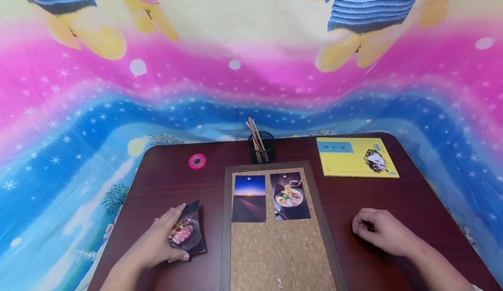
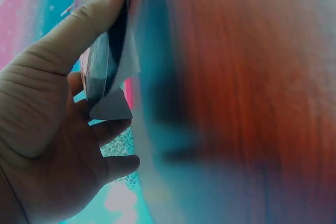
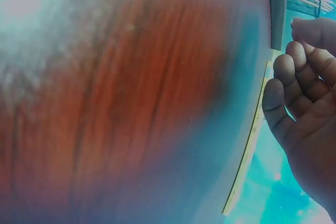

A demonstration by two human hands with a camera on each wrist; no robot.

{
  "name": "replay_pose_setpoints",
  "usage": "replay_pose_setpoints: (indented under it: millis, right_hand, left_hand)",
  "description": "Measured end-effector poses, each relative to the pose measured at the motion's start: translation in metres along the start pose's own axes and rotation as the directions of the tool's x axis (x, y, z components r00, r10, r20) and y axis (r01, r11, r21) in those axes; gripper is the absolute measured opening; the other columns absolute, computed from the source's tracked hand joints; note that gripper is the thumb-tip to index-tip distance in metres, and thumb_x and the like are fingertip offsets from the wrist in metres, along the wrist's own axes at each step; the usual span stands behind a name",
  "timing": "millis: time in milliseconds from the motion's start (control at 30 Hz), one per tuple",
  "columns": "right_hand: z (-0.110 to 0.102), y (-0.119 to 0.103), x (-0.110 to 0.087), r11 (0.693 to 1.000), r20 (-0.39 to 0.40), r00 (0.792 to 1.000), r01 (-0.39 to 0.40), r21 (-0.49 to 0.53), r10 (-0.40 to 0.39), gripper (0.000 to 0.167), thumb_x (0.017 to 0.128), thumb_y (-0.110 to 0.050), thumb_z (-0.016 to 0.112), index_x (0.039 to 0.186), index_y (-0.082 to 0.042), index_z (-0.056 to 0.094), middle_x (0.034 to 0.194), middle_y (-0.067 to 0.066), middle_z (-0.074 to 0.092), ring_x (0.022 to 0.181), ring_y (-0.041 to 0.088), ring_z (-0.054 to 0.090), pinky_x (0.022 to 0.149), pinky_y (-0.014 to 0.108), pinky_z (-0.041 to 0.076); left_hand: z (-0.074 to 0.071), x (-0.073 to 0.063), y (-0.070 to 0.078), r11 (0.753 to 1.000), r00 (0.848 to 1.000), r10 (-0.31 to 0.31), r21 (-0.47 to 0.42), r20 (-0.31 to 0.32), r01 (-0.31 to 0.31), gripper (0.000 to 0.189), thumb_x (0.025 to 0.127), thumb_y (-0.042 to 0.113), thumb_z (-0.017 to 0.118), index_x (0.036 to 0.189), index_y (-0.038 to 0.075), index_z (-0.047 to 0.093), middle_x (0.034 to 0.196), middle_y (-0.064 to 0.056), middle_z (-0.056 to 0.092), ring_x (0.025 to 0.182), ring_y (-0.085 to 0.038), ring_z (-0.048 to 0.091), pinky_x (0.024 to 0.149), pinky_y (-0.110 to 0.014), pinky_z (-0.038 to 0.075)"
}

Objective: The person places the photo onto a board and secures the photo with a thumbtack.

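My left hand (image 1: 159, 241) holds a small stack of photo prints (image 1: 184, 231) at the left of the cork board, the top one showing sliced meat on a dark plate. In the left wrist view the thumb presses across the prints (image 2: 97, 69), with fingers behind them. Two photos are pinned at the top of the cork board (image 1: 275, 256): a sunset road photo (image 1: 249, 201) and a ramen bowl photo (image 1: 291, 197). My right hand (image 1: 383, 230) rests on the table right of the board, fingers loosely curled and nothing visible in them.
A pink roll of tape (image 1: 197, 161) lies at the back left of the dark wooden table (image 1: 177, 186). Behind the board stands a black mesh cup (image 1: 267, 145) with pencils. A yellow booklet (image 1: 353, 162) lies at the back right. A small whitish item (image 1: 279, 283) sits low on the cork.
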State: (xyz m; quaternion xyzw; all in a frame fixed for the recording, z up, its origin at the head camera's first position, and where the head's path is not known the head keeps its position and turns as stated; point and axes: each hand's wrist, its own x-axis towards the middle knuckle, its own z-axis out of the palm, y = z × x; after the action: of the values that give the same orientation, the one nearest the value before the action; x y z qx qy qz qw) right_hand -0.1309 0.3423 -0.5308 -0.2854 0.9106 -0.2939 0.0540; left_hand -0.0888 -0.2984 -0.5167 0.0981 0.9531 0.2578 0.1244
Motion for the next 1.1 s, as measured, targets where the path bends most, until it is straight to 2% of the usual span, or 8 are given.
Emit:
replay_pose_setpoints:
  millis: [133, 367, 767, 1100]
  right_hand:
    - [0.002, -0.001, 0.001, 1.000, -0.006, 1.000, 0.008, 0.012, -0.008, 0.021, 0.096, -0.013, 0.076, 0.093, -0.032, 0.066, 0.085, -0.020, 0.057, 0.072, -0.001, 0.054, 0.062, 0.019, 0.046]
    - [0.005, -0.004, 0.001, 0.999, -0.035, 0.999, 0.022, 0.035, -0.020, 0.028, 0.093, -0.008, 0.077, 0.091, -0.033, 0.064, 0.083, -0.019, 0.056, 0.070, 0.000, 0.054, 0.059, 0.021, 0.045]
    - [0.007, -0.019, 0.013, 0.991, -0.088, 0.996, 0.045, 0.125, -0.034, 0.021, 0.095, -0.011, 0.076, 0.092, -0.029, 0.068, 0.085, -0.017, 0.059, 0.071, 0.004, 0.055, 0.059, 0.024, 0.047]
    - [0.011, -0.033, 0.024, 0.982, -0.114, 0.991, 0.092, 0.162, -0.074, 0.020, 0.096, -0.010, 0.076, 0.093, -0.028, 0.068, 0.086, -0.017, 0.058, 0.070, 0.006, 0.055, 0.058, 0.026, 0.047]
  left_hand:
    - [-0.001, 0.004, 0.005, 1.000, 1.000, 0.009, 0.005, 0.001, -0.009, 0.135, 0.059, 0.061, 0.096, 0.165, 0.013, 0.027, 0.166, -0.016, 0.034, 0.154, -0.045, 0.024, 0.117, -0.075, 0.014]
    - [0.003, 0.011, 0.019, 0.996, 0.997, 0.067, 0.061, -0.032, -0.065, 0.133, 0.058, 0.060, 0.096, 0.165, 0.015, 0.030, 0.163, -0.013, 0.040, 0.150, -0.039, 0.036, 0.117, -0.072, 0.022]
    - [0.012, 0.027, 0.057, 0.987, 0.991, 0.130, 0.098, -0.021, -0.128, 0.135, 0.055, 0.061, 0.097, 0.166, 0.023, 0.029, 0.165, -0.005, 0.038, 0.151, -0.030, 0.035, 0.121, -0.065, 0.023]
    - [0.024, 0.041, 0.087, 0.967, 0.974, 0.224, 0.118, 0.012, -0.224, 0.134, 0.055, 0.070, 0.092, 0.165, 0.026, 0.030, 0.166, -0.004, 0.037, 0.152, -0.030, 0.034, 0.121, -0.066, 0.023]
